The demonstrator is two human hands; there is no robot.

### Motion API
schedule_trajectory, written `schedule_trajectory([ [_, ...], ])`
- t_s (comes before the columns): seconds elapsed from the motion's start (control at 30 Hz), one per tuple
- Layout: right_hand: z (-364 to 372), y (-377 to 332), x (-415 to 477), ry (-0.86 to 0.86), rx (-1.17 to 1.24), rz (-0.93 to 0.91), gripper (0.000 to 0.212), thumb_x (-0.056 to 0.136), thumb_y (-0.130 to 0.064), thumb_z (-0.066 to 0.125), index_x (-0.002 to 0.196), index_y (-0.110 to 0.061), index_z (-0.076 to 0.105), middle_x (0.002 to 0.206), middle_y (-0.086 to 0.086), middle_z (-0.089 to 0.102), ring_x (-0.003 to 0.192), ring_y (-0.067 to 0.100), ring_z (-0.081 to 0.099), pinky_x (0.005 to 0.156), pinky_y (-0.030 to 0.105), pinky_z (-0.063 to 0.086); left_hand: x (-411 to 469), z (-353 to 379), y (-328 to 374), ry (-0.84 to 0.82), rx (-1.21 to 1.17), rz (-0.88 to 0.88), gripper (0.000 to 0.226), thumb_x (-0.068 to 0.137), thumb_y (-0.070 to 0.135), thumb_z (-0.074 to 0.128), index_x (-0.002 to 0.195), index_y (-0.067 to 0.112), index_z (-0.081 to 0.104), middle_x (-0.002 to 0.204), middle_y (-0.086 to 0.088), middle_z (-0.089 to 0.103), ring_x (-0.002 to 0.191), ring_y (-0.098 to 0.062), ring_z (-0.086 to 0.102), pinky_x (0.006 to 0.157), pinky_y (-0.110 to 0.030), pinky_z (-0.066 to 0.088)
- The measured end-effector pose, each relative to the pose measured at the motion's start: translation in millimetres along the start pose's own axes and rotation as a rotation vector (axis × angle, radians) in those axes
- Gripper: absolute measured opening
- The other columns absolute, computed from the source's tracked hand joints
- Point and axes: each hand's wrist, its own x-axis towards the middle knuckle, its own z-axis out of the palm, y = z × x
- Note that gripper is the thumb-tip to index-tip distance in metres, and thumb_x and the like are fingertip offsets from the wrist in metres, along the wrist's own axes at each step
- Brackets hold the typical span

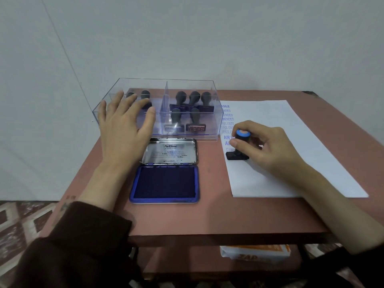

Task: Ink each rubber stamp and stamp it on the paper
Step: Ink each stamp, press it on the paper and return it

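Nearest the camera, 2 dark brown sleeves (pixel 87 242) reach over the front edge of a reddish-brown counter (pixel 218 215) with a smooth matte top. Under it a lower shelf (pixel 187 265) holds a white and orange paper pack (pixel 255 251); a patterned brown and cream floor (pixel 22 217) shows at the left.

On the counter, near the front, lies an open ink pad (pixel 165 181): a flat rectangular blue tin with rounded corners, its pad dark violet, its shiny metal lid (pixel 169 151) tilted back and printed "Artline".

To the right lies a white sheet of paper (pixel 291 163), flat, with a column of blue stamped words down its left edge. The right hand (pixel 268 146) closes its fingers around the handle of a black rubber stamp (pixel 239 149) with a blue cap; the stamp stands upright, base on the paper below the printed words.

The left hand (pixel 124 123) is spread open, holding nothing, palm down over the front left part of a clear plastic box (pixel 216 113). Whether it touches the box cannot be told. A clear divider (pixel 166 100) splits the box into 2 compartments: the left one shows 2 dark stamps (pixel 145 96) behind the fingers, the right one holds 5 upright stamps (pixel 194 110) with rounded grey handles and rectangular bases.

Beyond stands a plain pale grey wall (pixel 207 38).
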Motion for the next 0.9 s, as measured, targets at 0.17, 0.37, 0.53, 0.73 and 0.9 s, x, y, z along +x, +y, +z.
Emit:
schedule_trajectory([
  [0.17, 2.0, 3.3, -0.1, 0.012, -0.028, -0.039, 0.01, 0.085, -0.01, 0.064, 0.082, -0.006, 0.056, 0.067, 0.009, 0.048, 0.056, 0.024, 0.034, 0.053, 0.018, 0.03, -0.4, -0.5, 1.2, 0.003, -0.002, 0.002, 0.046, 0.091, 0.045, 0.033, 0.117, 0.021, 0.062, 0.131, -0.001, 0.056, 0.135, -0.021, 0.031, 0.114, -0.043, 0.009],
  [0.37, 2.7, 2.8, -1.2, 0.02, -0.065, -0.073, 0.01, 0.084, -0.008, 0.064, 0.082, -0.004, 0.055, 0.066, 0.005, 0.047, 0.054, 0.01, 0.029, 0.052, 0.011, 0.028, -0.8, -1.2, 1.8, 0.002, -0.004, 0.002, 0.05, 0.09, 0.047, 0.031, 0.119, 0.02, 0.061, 0.132, -0.001, 0.055, 0.135, -0.021, 0.031, 0.114, -0.043, 0.009],
  [0.53, 5.3, 3.5, -1.6, 0.035, -0.079, -0.075, 0.011, 0.084, -0.011, 0.062, 0.08, -0.005, 0.054, 0.063, 0.005, 0.044, 0.053, 0.011, 0.028, 0.05, 0.012, 0.027, -0.6, -0.6, 1.4, -0.001, 0.007, -0.005, 0.048, 0.09, 0.046, 0.033, 0.119, 0.02, 0.061, 0.132, -0.001, 0.055, 0.135, -0.021, 0.031, 0.114, -0.043, 0.009],
  [0.73, 6.0, 1.6, -3.6, 0.038, -0.069, -0.073, 0.011, 0.085, -0.011, 0.061, 0.08, -0.008, 0.051, 0.064, 0.009, 0.045, 0.054, 0.014, 0.028, 0.05, 0.015, 0.027, -1.3, -0.3, 1.4, 0.002, -0.003, -0.002, 0.045, 0.091, 0.044, 0.034, 0.118, 0.02, 0.061, 0.131, -0.002, 0.055, 0.135, -0.021, 0.031, 0.114, -0.044, 0.009],
  [0.9, 5.3, 0.6, -3.4, 0.023, -0.056, -0.05, 0.018, 0.087, -0.003, 0.063, 0.079, -0.012, 0.049, 0.064, 0.007, 0.043, 0.053, 0.01, 0.029, 0.051, 0.011, 0.027, -2.0, 0.7, 0.6, -0.001, 0.006, -0.005, 0.047, 0.091, 0.044, 0.033, 0.119, 0.019, 0.061, 0.132, -0.002, 0.055, 0.136, -0.021, 0.031, 0.114, -0.044, 0.008],
])
